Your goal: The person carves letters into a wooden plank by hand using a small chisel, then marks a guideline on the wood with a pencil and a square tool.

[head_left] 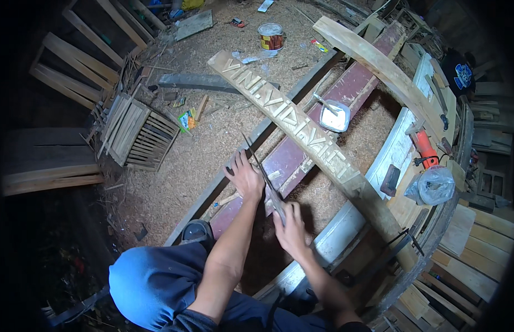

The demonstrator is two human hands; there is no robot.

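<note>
- We see the R hand (pixel 290 228), near centre, fingers clamped on the handle end of a long thin-bladed tool (pixel 274 197). Looks saw-like, but it's nearly edge-on, so can't be sure of type.
- That tool lies between our two hands, slanting far-left, tip over the dark rail (pixel 211 195); held at the thick end prob. for control.
- L hand (pixel 249 181) is just left of the blade, fingers a bit apart & curled by the rail. Can't tell if they grip or press anything; maybe there for steadying.
- Beyond both hands, a pale plank (pixel 304 135) w/ raised lettering crosses rail & red-brown board (pixel 351 86), letters up, prob. so the face stays reachable & the supports keep it off the floor.
- White tub (pixel 335 116) sits on the board just right of the plank, stick in it, presumably within easy reach.
- Far side: lidded can (pixel 270 37) on the shavings-covered floor (pixel 174 166).
- Right: orange power tool (pixel 425 148) next to a clear bag (pixel 436 185), well apart from our hands, maybe parked there to be out of the way.
- Left: slatted crate (pixel 141 133), tilted.
</note>
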